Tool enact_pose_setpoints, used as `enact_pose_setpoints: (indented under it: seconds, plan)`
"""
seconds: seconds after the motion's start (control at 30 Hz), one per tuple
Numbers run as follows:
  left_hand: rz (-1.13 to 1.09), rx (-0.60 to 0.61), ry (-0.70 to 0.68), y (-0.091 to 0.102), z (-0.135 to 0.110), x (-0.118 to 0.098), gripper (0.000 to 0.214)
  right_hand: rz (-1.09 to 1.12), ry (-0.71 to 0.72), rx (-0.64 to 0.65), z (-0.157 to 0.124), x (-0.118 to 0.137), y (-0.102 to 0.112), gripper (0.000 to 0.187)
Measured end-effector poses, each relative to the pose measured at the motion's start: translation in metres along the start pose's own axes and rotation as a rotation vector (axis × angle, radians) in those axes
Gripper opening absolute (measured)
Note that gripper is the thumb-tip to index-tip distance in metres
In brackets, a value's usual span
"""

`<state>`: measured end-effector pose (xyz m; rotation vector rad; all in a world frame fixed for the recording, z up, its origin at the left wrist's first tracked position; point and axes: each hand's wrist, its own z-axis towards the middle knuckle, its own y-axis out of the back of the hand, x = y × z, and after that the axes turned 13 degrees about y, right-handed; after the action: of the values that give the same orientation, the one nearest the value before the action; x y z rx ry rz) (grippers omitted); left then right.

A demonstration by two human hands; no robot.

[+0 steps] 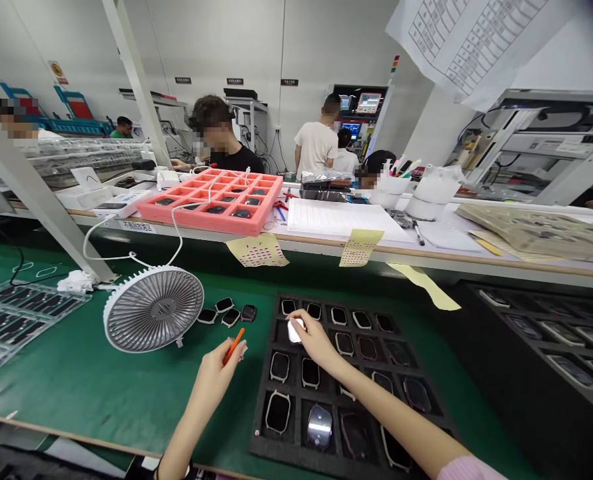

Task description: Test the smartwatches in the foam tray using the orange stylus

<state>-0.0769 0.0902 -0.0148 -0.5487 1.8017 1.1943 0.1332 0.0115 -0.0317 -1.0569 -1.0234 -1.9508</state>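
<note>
My left hand [219, 365] is closed around a slim orange stick-like tool [233, 345], above the green mat [141, 393]. A small pale bit shows at its fingertips, too small to name. My right hand [312, 339] pinches a watch case [295, 331] with a bright, shiny face over the upper left of a black foam tray [260, 407]. Watch cases with dark faces sit in many of the tray's compartments; my right forearm hides some of them. A shiny silver-faced watch case [319, 427] lies in the front row. Several loose watch cases [230, 317] lie beyond my left hand.
A round fan [154, 310] stands left of my left hand. Behind runs a raised shelf [321, 242] with a pink foam tray [206, 217], papers [344, 219] and white tubs. Another black tray [519, 373] stands at the right. Co-workers sit and stand beyond the shelf.
</note>
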Motion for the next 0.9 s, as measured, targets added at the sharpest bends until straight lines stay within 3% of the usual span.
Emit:
enact_pose_setpoints:
  seconds: [0.2, 0.43, 0.57, 0.73, 0.83, 0.9]
  plan:
    - [0.326, -0.066, 0.006, 0.003, -0.002, 0.011, 0.034, -0.168, 0.101, 0.119, 0.008, -0.012, -0.020, 0.021]
    - [0.381, -0.088, 0.016, 0.004, 0.000, 0.015, 0.033, -0.232, 0.082, 0.110, 0.007, -0.019, -0.011, 0.025]
    - [0.392, -0.056, 0.010, 0.000, 0.002, 0.018, 0.033, -0.248, 0.085, 0.199, 0.010, -0.021, -0.009, 0.025]
    - [0.417, -0.071, 0.020, 0.002, 0.001, 0.018, 0.033, -0.267, 0.098, 0.291, 0.017, -0.010, -0.002, 0.025]
    - [0.453, -0.085, 0.051, 0.006, 0.000, 0.017, 0.032, -0.385, 0.211, 0.277, 0.009, 0.004, -0.001, 0.028]
    - [0.476, -0.089, 0.067, 0.007, -0.001, 0.015, 0.032, -0.490, 0.302, 0.335, -0.002, 0.013, -0.002, 0.027]
